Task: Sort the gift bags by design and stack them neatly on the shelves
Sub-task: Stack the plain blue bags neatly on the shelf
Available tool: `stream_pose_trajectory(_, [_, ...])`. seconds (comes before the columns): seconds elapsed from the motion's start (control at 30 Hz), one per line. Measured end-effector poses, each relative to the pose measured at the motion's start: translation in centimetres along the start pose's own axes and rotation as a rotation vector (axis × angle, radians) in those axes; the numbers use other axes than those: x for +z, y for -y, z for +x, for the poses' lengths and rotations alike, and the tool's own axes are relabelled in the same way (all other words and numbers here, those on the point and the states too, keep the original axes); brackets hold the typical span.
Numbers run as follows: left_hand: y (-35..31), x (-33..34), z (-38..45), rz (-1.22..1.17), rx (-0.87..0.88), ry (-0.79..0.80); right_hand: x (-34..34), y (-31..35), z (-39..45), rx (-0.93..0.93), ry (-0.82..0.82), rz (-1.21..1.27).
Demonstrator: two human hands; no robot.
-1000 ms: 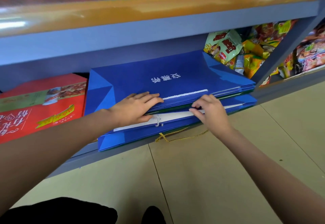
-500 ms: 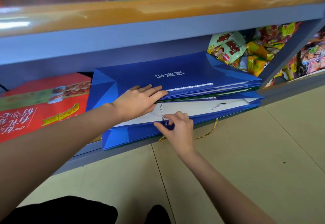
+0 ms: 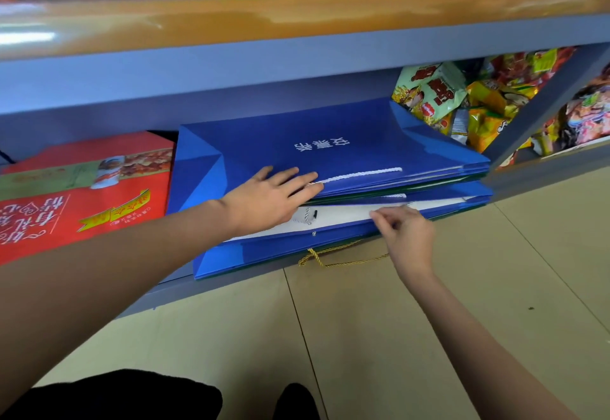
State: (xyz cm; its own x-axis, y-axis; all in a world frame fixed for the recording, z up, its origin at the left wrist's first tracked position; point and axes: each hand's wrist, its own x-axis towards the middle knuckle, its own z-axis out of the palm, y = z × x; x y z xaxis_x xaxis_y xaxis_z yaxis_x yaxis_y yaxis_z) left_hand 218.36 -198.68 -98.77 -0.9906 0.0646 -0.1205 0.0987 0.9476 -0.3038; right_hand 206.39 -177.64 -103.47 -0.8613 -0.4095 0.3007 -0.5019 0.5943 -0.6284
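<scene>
Your left hand (image 3: 270,200) lies flat, fingers spread, on the stack of flat blue paper gift bags (image 3: 330,155) at the frame's centre, on the low grey metal shelf (image 3: 541,173). Your right hand (image 3: 407,234) pinches the edge of a lower blue bag (image 3: 280,248). A red gift box (image 3: 82,195) sits to the left.

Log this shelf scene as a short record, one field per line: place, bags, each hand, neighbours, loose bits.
place: bottom shelf, just above the tiled floor
bags: stack of flat blue gift bags, white lettering on the top one
left hand: palm flat on the upper bags, no grip
right hand: fingertips pinching a bag edge in the gap between upper and lower bags
left neighbour: red gift box
right neighbour: snack packets
loose bits: gold cord handle hanging off the shelf front
</scene>
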Motion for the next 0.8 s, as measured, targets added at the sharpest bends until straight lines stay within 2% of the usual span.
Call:
stream_pose_trajectory(0.07, [-0.7, 0.2, 0.2, 0.033, -0.009, 0.111, 0.5, 0.6, -0.7, -0.186, -0.041, -0.083])
stream_pose_trajectory(0.13, [-0.9, 0.7, 0.3, 0.056, -0.008, 0.127, 0.9, 1.5, -0.4, -0.334, -0.137, -0.108])
stream_pose_trajectory(0.17, [-0.9, 0.9, 0.4, 0.067, 0.0, 0.08, 1.0, 2.2, -0.1, -0.405, -0.178, -0.124])
stream_pose_trajectory(0.23, [-0.7, 1.7, 0.3, 0.07, 0.032, -0.118, 1.6, 3.3, 0.5, -0.512, -0.134, -0.23])
stream_pose_trajectory(0.3, [-0.5, 3.0, 0.3, 0.0, 0.022, -0.253, 2.5, 3.9, 0.8, -0.565, 0.005, -0.397])
stream_pose_trajectory(0.37, [-0.7, 4.0, -0.1, -0.122, -0.075, -0.31, 3.9, 4.4, 0.9, -0.609, 0.103, -0.505])
stream_pose_trajectory(0.47, [-1.5, 4.6, -0.8, -0.229, -0.169, -0.361, 5.3, 4.8, 0.9, -0.607, 0.107, -0.577])
stream_pose_trajectory(0.57, [-1.4, 4.6, -1.0, -0.278, -0.152, -0.399, 6.2, 5.7, 1.0, -0.575, 0.132, -0.657])
stream_pose_trajectory(0.63, [-1.0, 4.5, -0.8, -0.263, -0.12, -0.375, 6.2, 5.6, 1.6, -0.654, 0.137, -0.654])
stream_pose_trajectory(0.73, [-0.6, 5.1, -0.5, -0.216, -0.037, -0.3, 4.2, 3.1, 2.6, -0.814, 0.152, -0.523])
stream_pose_trajectory(0.8, [-0.7, 5.8, -0.6, -0.205, -0.002, -0.249, 1.6, 0.4, 3.5, -0.811, 0.17, -0.482])
